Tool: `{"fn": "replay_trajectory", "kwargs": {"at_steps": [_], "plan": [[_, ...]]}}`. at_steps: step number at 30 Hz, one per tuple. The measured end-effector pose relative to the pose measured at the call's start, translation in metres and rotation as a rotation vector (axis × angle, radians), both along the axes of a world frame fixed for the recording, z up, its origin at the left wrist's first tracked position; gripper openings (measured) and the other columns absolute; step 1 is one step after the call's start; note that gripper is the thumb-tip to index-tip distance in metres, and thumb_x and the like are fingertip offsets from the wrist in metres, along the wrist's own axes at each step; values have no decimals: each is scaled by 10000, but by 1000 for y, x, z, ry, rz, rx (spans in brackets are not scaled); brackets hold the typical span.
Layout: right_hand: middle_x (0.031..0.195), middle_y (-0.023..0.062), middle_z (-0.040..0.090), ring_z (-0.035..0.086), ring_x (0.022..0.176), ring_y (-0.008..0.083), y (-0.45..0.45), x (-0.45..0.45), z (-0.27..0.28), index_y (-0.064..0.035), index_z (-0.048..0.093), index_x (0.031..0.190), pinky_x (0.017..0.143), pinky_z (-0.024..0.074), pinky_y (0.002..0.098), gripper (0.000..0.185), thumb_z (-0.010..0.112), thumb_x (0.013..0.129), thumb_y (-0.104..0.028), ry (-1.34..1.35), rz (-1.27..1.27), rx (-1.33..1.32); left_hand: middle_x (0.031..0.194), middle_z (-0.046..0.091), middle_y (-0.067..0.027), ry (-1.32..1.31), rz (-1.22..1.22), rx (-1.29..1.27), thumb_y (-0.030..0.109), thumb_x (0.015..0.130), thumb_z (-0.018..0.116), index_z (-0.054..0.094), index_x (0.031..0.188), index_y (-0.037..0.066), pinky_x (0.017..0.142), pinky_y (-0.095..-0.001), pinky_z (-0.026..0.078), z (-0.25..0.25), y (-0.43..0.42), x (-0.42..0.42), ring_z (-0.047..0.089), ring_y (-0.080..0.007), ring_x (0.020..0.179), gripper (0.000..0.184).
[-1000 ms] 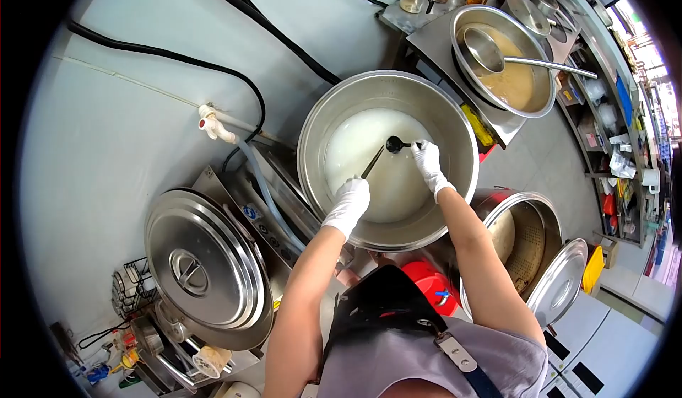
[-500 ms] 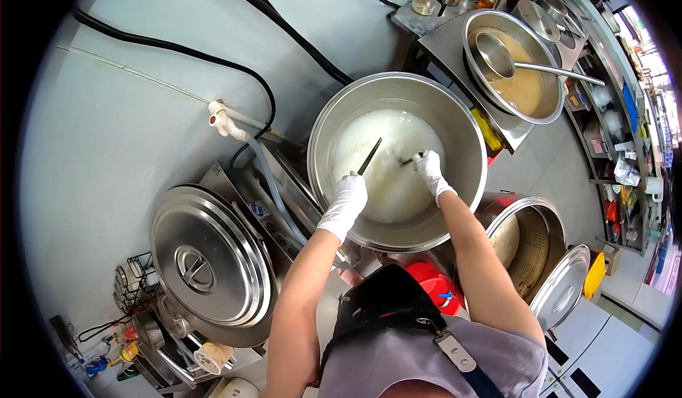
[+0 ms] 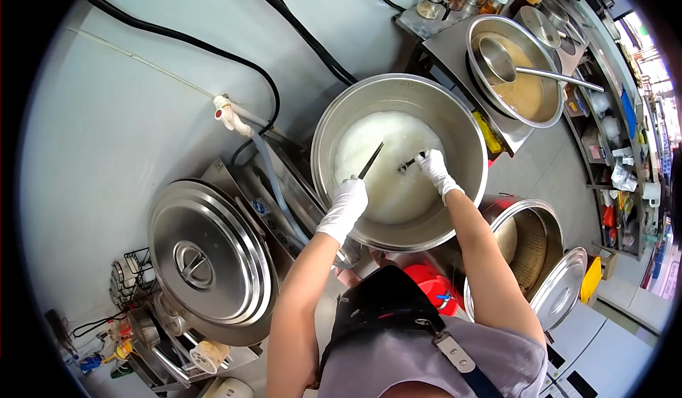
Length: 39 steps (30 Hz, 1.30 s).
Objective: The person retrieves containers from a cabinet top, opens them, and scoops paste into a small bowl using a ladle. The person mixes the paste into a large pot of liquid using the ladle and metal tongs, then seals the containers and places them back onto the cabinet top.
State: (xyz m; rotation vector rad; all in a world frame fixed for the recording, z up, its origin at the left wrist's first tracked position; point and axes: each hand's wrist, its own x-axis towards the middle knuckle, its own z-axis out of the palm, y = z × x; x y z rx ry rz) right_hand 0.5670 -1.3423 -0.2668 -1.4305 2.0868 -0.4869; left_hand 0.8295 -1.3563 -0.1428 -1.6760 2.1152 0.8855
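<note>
A large, deep steel pot [image 3: 463,142] stands in front of me with cloudy white liquid [image 3: 383,129] in it. My left hand [image 3: 348,200], in a white glove, is closed around a thin dark tool with a tapered end [image 3: 371,160], which points up over the liquid. I cannot make out its exact kind. Over the right part of the pot, my gloved right hand [image 3: 435,168] grips a short dark tool [image 3: 408,164]. Its lower end is at the liquid, and its kind is unclear.
A steel bowl [image 3: 553,110] of tan liquid holds a ladle [image 3: 561,77] at the upper right. A wide steel lid [image 3: 227,256] lies left. Beside it is a tap [image 3: 229,117] with a hose. An open pot [image 3: 550,231] and another lid [image 3: 561,288] are lower right.
The view has shifted slightly. The right-hand tool, blurred before, now shows more clearly at the liquid. Both hands keep their holds, and the left hand has barely moved.
</note>
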Motion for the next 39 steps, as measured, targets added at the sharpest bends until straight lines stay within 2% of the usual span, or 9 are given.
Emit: {"fn": "replay_trajectory", "kwargs": {"at_steps": [1, 9, 22, 26, 27, 30, 34, 36, 39], "plan": [[720, 183, 630, 625, 684, 338, 1, 1, 2, -52, 680, 826, 658, 493, 387, 215, 589, 798, -245, 104, -12, -209, 967, 641, -228, 5, -6, -2, 113, 862, 443, 566, 1064, -52, 786, -416, 510, 3, 0, 0, 637, -347, 906, 289], [619, 91, 614, 539, 548, 145, -6, 1, 39, -10, 673, 857, 557, 441, 293, 199, 612, 843, -198, -279, -177, -223, 963, 643, -229, 15, -16, -3, 110, 852, 425, 546, 1095, -49, 779, -436, 505, 4, 5, -4, 636, -359, 911, 314], [591, 62, 619, 544, 531, 104, -3, 16, 39, 0, 679, 862, 550, 447, 262, 204, 600, 849, -188, -502, -327, -253, 984, 633, -240, -38, -33, 3, 135, 898, 390, 541, 1122, -30, 812, -435, 499, -11, 6, -12, 624, -346, 956, 316], [584, 68, 618, 554, 526, 108, -3, 20, 29, 2, 680, 851, 550, 455, 260, 209, 596, 850, -189, -558, -345, -277, 1027, 621, -238, 2, 135, 52, 184, 926, 356, 557, 1105, -34, 828, -442, 490, -25, 9, -23, 620, -346, 965, 346], [584, 67, 619, 556, 526, 109, -3, 20, 29, 2, 680, 851, 552, 456, 260, 210, 597, 849, -191, -538, -346, -281, 1032, 623, -226, -64, -157, -7, 248, 946, 315, 574, 1080, -23, 846, -452, 476, -9, 14, -22, 615, -344, 977, 398], [589, 70, 623, 571, 531, 119, -4, 18, 30, -5, 681, 853, 557, 463, 260, 209, 591, 848, -193, -511, -322, -249, 1005, 627, -227, -17, 44, -18, 242, 939, 341, 576, 1072, -18, 816, -440, 493, -26, 15, -18, 629, -352, 932, 375], [599, 94, 631, 607, 549, 147, -2, 29, 42, -17, 684, 850, 573, 482, 283, 218, 576, 846, -208, -412, -287, -188, 906, 657, -164, -186, -114, -241, 154, 898, 436, 585, 1043, 9, 688, -426, 530, -56, 16, -22, 655, -329, 837, 254], [680, 162, 634, 624, 642, 313, -3, 33, 32, -44, 676, 862, 664, 499, 385, 215, 569, 834, -228, -25, -76, -150, 933, 667, -151, -201, -167, -150, 140, 874, 476, 637, 1003, 19, 696, -436, 528, -54, 16, -29, 655, -320, 857, 238], [716, 166, 623, 602, 685, 346, 6, 34, 30, -61, 655, 837, 678, 485, 417, 188, 557, 829, -221, 189, 73, -324, 1000, 668, -152, -145, -71, 56, 103, 828, 541, 703, 947, 78, 789, -380, 517, -30, 13, -35, 645, -295, 959, 203]]}}
